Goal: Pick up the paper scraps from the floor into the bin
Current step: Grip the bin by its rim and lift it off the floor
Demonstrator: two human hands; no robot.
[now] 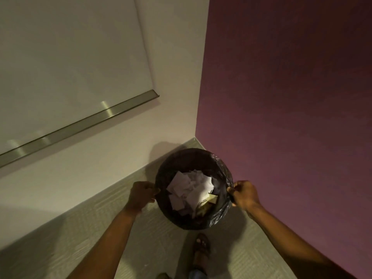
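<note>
A round bin [181, 160] lined with a black plastic bag stands in the corner where a white wall meets a purple one. Inside it lies a heap of white paper scraps [190, 189], with some yellowish bits at the lower right. My left hand [141, 195] grips the bag's rim on the left side of the bin. On the opposite side, my right hand [244, 194] is closed on the right rim of the bag. No scraps show on the visible floor.
The floor [96, 234] is pale grey carpet. A white wall [80, 158] with a metal ledge [80, 125] runs on the left; a purple wall [281, 117] stands close on the right. My sandalled foot [201, 246] is just in front of the bin.
</note>
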